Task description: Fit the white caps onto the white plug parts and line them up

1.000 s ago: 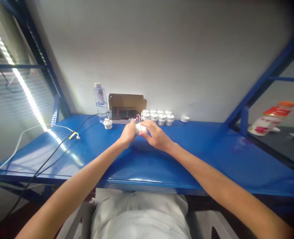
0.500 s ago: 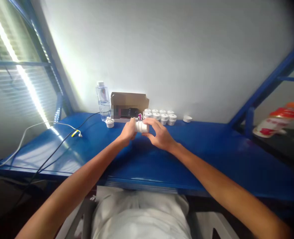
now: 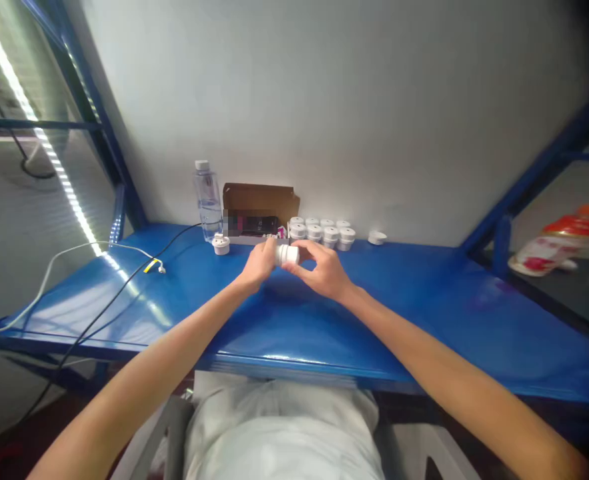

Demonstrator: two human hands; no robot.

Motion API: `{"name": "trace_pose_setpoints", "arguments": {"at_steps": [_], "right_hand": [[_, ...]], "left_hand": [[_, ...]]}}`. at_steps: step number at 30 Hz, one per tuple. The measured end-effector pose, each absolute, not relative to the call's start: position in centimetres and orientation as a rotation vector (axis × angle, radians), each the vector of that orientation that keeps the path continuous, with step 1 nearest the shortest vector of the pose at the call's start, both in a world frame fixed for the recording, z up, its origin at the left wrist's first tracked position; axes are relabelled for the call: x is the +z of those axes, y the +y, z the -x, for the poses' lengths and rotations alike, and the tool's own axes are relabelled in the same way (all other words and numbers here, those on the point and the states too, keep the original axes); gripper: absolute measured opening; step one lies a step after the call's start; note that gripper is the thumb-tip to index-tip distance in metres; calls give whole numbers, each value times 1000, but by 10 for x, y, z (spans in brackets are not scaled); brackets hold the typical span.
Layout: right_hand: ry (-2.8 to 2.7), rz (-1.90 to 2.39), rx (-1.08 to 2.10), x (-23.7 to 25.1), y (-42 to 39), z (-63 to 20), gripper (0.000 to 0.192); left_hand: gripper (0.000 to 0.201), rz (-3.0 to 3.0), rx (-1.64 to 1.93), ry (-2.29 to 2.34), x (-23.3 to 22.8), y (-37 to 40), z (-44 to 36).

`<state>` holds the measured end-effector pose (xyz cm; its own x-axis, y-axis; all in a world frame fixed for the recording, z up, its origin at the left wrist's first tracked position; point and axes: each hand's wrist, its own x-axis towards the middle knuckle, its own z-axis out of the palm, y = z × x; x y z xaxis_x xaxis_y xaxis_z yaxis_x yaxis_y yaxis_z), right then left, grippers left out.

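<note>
Where both meet, left hand [image 3: 259, 265] and right hand [image 3: 322, 272] grip a round white part [image 3: 288, 254].

Behind the left hand [image 3: 258, 265] and right hand [image 3: 324, 272], the back of the blue table [image 3: 424, 313] is crowded: a water bottle [image 3: 207, 200], an open cardboard box [image 3: 257, 212], a block of white jars [image 3: 322, 233] and a lone white cap [image 3: 376, 237] line the wall. A single white part [image 3: 220, 245] stands just left of the hands. A black cable [image 3: 124, 290] and a white cable [image 3: 49, 273] cross the left side. The near and right stretches of tabletop lie bare, bounded by a slanted blue brace [image 3: 539, 180].
</note>
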<state>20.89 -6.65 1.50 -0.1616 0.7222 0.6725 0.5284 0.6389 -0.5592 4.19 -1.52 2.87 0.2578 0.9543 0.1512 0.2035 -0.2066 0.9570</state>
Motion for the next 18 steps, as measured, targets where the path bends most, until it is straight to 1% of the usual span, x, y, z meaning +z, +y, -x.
{"name": "trace_pose_setpoints", "arguments": {"at_steps": [5,10,11,13,16,18], "right_hand": [[-1573,1050,584,10,-63,-203,46],[-1310,1112,867,11,-52,-209,53],[-1256,1122,913,12,-51,-211,54],[-1166,1128,992,14,-48,-214,54],[-1125,1114,1033,16,-48,-215,53],[-1146,1112,1003,17,-49,-214,52]], "left_hand": [[33,-1847,1184,1070,25,-13,-42],[31,-1915,1142,699,31,-16,-39],[32,-1938,1123,608,34,-17,-37],[41,-1970,1103,472,39,-20,-35],[54,-1951,1130,455,41,-22,-35],[50,-1884,1107,582,39,-21,-36]]}}
